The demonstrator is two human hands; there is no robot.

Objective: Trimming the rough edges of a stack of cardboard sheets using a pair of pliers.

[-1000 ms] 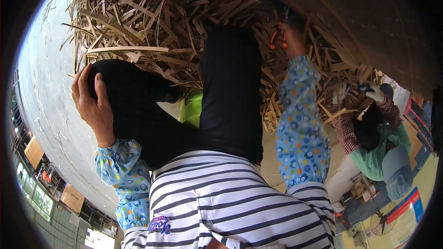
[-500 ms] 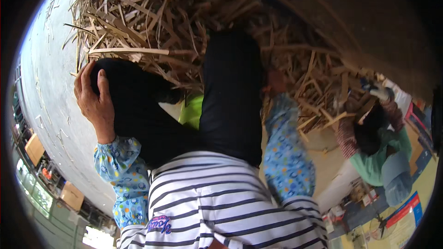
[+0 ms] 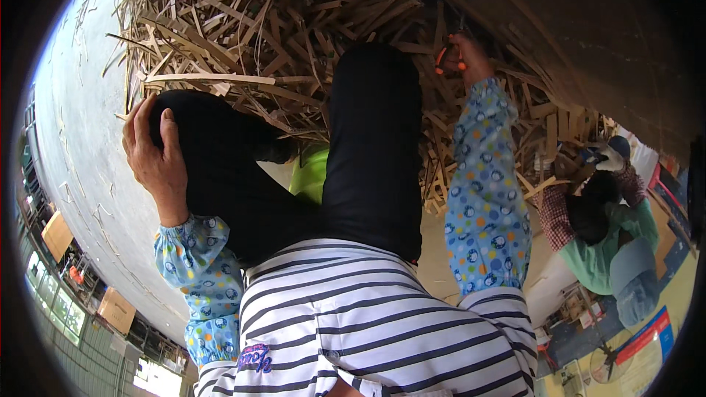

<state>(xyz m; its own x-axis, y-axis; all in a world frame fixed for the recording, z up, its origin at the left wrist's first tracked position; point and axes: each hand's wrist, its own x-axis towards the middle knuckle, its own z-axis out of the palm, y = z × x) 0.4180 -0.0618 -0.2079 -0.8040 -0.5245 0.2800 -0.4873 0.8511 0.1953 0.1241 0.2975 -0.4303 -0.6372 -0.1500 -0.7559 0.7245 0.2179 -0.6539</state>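
Landmark: the strip pile. Orange-handled tool is over the pile's right part, in the right hand, fingers curled round the grips. Long axis looks to run away from the person, metal end toward the big brown board that borders the pile's far right side. Tip touching the board or the strips: can't tell from here, too dark and small. Right hand is clearly the nearer one. Left hand is well apart, at the pile's near-left edge, fingers loosely spread on the left knee, nothing seen in them. Room: board edge closes in the tool's far side; right knee overlaps the pile's near side, left of the tool. Grey floor runs left of the pile; co-worker is off its right end.
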